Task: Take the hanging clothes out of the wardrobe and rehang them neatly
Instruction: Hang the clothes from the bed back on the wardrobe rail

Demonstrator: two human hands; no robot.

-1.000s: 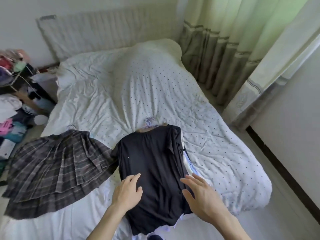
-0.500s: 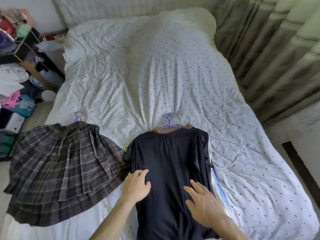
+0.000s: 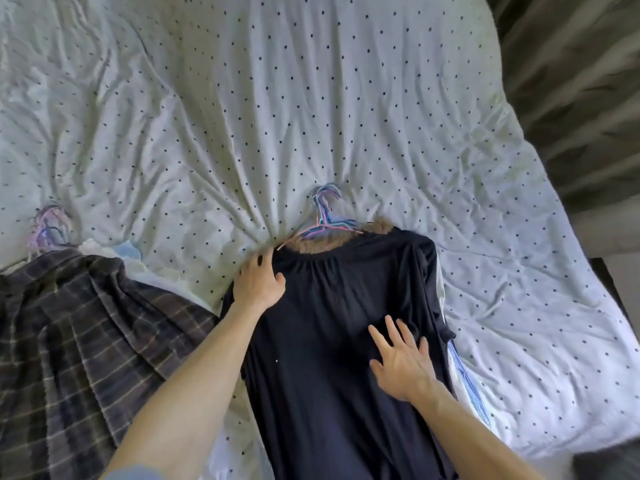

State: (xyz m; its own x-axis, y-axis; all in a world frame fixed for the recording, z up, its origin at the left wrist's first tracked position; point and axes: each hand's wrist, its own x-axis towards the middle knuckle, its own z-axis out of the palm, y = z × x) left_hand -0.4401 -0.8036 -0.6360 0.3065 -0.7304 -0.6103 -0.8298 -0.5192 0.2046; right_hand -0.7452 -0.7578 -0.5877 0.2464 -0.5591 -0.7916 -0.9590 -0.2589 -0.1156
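Currently a dark navy garment (image 3: 339, 341) is laid flat on the bed (image 3: 277, 98), neck end away from the camera, on a bundle of pink & blue hangers (image 3: 325, 216) whose hooks stick out past the neckline onto the dotted sheet. A brown furry collar (image 3: 322, 242) is seen just under the hangers, at the neck opening.

The L hand (image 3: 258, 284) is placed on the garment's L shoulder corner, where fabric meets sheet. Its fingers (image 3: 254, 268) are kept close together & slightly bent, pressed on the cloth, w/ the thumb set apart toward the neckline. The R hand (image 3: 401, 362) is laid palm-down on the garment's R side, approx mid-length. Its fingers (image 3: 393, 329) are straight & spread; nothing is pinched.

A plaid pleated skirt (image 3: 79, 341) is spread beside the garment on the L, edges touching. A 2nd bundle of hangers (image 3: 48, 226) shows at its top. A pale blue-striped item (image 3: 464, 379) is partly seen under the garment's R edge. Curtains (image 3: 571, 81) are seen beyond the bed, top R, blurred.
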